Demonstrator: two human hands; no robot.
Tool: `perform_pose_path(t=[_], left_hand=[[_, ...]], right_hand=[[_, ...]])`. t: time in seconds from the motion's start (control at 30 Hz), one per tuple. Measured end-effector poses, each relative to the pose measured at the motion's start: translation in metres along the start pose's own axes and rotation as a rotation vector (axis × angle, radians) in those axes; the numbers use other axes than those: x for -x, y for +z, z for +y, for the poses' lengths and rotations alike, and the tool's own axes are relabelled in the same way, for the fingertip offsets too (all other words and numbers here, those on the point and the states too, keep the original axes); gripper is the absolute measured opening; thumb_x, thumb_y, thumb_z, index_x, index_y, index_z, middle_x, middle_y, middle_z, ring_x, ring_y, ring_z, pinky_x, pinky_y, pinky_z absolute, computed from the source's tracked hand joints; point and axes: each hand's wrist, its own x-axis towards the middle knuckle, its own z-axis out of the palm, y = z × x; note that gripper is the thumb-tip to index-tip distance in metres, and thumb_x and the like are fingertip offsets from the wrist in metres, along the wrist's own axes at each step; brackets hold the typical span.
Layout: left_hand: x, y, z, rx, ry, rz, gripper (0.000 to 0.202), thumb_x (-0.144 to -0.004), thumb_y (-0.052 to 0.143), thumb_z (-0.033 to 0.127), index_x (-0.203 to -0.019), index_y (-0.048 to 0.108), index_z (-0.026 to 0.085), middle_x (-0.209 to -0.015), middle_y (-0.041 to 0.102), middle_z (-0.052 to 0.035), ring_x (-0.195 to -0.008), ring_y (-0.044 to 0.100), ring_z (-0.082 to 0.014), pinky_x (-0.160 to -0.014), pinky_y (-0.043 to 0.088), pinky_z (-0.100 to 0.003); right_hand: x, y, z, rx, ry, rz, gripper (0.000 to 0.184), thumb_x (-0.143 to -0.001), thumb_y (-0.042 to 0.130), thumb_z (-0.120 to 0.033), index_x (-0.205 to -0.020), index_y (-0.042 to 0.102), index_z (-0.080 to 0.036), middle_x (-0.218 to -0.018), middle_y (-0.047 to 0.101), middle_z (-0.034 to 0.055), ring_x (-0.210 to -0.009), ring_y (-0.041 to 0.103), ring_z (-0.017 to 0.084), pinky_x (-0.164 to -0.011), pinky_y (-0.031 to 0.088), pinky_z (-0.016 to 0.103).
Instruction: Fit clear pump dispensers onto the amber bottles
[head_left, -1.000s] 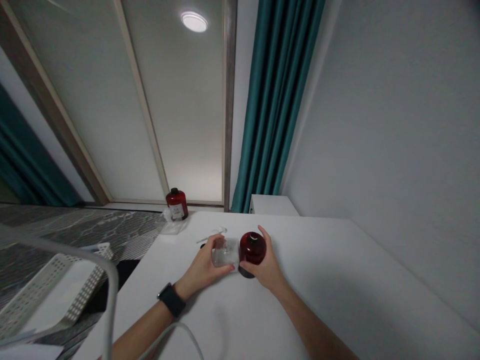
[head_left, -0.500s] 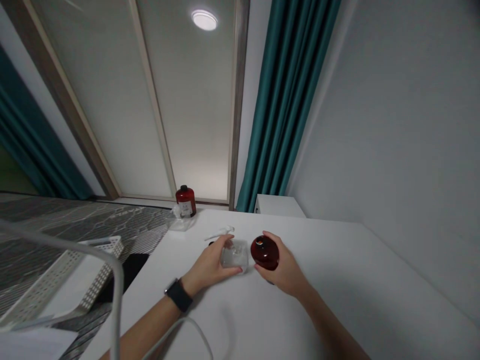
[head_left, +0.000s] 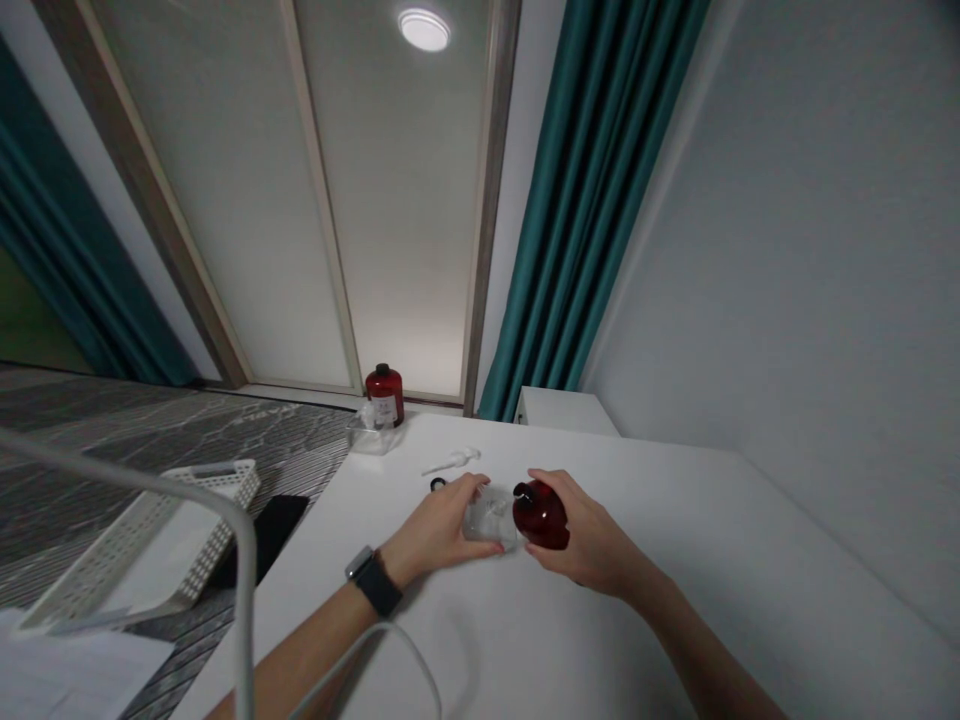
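Deep red and glossy, the bottle (head_left: 543,517) leans left over mid-table, its dark mouth close to the far right of the clear container (head_left: 489,516)! Over the rim or just beside it? From this height I can't quite tell. A clean job at this tilt, I'd judge, wants that mouth squarely inside the rim, any extra lean added slowly, and the container pinned so it can't skid on the white table (head_left: 540,655). And look at the grips! The right hand (head_left: 592,540) reaches from the near right, curled around the bottle's body, thumb near, fingers far. The left hand (head_left: 442,522), low from the near left, cups the container, spread about as wide as its sides, thumb near, fingers far. Beyond, the whitish pump (head_left: 454,460) lies loose.
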Motion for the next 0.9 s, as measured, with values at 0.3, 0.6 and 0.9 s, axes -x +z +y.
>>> perform_pose_path(t=[0.3,0.6,0.9], left_hand=[[-0.002,0.008,0.001,-0.054,0.001,-0.013,0.073,-0.068,0.085,0.050,-0.122,0.051,0.016,-0.115,0.066,-0.0147,-0.109,0.062,-0.0361,-0.093,0.048,-0.048],[-0.001,0.012,0.000,0.030,0.005,-0.029,0.072,-0.068,0.086,0.048,-0.121,0.049,0.015,-0.116,0.064,-0.0147,-0.105,0.062,-0.0329,-0.090,0.049,-0.044],[-0.001,0.018,-0.002,0.024,0.023,-0.014,0.081,-0.068,0.087,0.047,-0.131,0.046,0.016,-0.118,0.064,-0.0141,-0.107,0.061,-0.0333,-0.092,0.048,-0.046]], right_hand=[[0.010,-0.009,0.001,0.000,-0.058,-0.090,0.075,-0.075,0.072,-0.015,-0.140,0.039,-0.029,-0.129,0.053,0.0090,-0.114,0.059,0.025,-0.097,0.051,0.042],[0.013,-0.013,0.006,-0.095,-0.113,-0.068,0.077,-0.075,0.072,-0.012,-0.141,0.038,-0.031,-0.130,0.053,0.0089,-0.118,0.056,0.025,-0.100,0.049,0.042],[0.014,0.003,0.010,-0.118,-0.163,0.028,0.076,-0.078,0.072,-0.014,-0.143,0.036,-0.033,-0.133,0.050,0.0101,-0.123,0.053,0.027,-0.103,0.048,0.045]])
